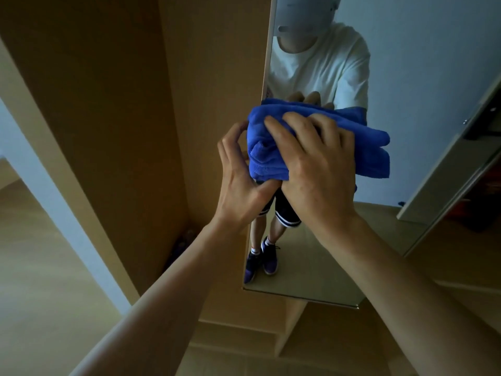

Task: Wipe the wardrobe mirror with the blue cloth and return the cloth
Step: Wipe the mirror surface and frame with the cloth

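Head view.
- Blue cloth (360, 147): folded bundle at frame centre, pressed to the wardrobe mirror (423, 85). Its long axis runs left to right, and its left end overhangs the mirror's left edge.
- Right hand (317, 172): on the cloth, fingers spread and bent over it, nearer its middle.
- Left hand (238, 177): fingers curled round the cloth's left end.
- Judgement: unwiped glass lies rightward.

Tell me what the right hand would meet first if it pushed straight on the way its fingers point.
The blue cloth, which the right hand is pressing on; behind it, the wardrobe mirror. The cloth seems to lie against the glass, though depth is unclear.
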`<state>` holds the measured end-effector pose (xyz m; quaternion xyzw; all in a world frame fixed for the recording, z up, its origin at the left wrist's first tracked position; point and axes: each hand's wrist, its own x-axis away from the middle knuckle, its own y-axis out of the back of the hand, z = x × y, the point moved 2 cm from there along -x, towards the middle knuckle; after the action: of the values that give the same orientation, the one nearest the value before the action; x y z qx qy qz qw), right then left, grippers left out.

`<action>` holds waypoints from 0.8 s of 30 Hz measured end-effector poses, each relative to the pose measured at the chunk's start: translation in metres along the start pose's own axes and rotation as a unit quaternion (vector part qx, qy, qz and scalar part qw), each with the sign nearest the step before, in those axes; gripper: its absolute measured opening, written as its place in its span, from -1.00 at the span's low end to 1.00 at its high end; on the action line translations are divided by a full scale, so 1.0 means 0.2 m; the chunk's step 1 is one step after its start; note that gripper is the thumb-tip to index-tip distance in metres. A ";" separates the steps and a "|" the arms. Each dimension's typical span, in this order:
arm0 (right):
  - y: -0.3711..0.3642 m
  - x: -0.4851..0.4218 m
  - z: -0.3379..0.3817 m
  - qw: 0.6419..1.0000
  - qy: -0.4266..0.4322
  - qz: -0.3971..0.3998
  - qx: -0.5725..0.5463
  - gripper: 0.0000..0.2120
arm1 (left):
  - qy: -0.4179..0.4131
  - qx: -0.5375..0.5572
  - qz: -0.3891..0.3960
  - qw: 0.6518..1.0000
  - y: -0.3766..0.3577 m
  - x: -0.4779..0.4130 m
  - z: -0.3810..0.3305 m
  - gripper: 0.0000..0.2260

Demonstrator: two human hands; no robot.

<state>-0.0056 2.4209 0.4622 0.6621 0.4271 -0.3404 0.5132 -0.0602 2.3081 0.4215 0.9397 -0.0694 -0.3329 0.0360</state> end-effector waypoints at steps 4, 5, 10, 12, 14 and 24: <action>-0.02 0.06 0.01 1.000 -0.005 -0.009 0.002 -0.54 | -0.021 -0.004 -0.010 1.000 0.00 0.04 0.05 -0.27; -0.04 0.09 0.02 1.000 -0.005 -0.010 0.001 -0.52 | -0.025 -0.006 -0.011 1.000 0.00 0.06 0.07 -0.27; -0.10 0.26 0.06 1.000 -0.017 -0.018 -0.010 -0.55 | -0.026 -0.007 -0.004 1.000 -0.03 0.18 0.20 -0.26; -0.13 0.34 0.09 0.999 -0.026 -0.013 -0.016 -0.58 | -0.023 -0.013 0.004 1.000 -0.03 0.23 0.28 -0.27; -0.17 0.44 0.12 0.999 -0.029 -0.005 -0.019 -0.58 | -0.013 -0.022 0.011 1.000 -0.03 0.29 0.37 -0.25; -0.36 0.86 0.26 0.998 -0.050 0.008 -0.024 -0.67 | -0.013 -0.025 0.028 0.999 -0.07 0.54 0.77 -0.23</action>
<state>-0.0035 2.4153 0.2694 0.6353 0.4034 -0.3588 0.5522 -0.0720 2.3014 0.2332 0.9319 -0.0881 -0.3452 0.0676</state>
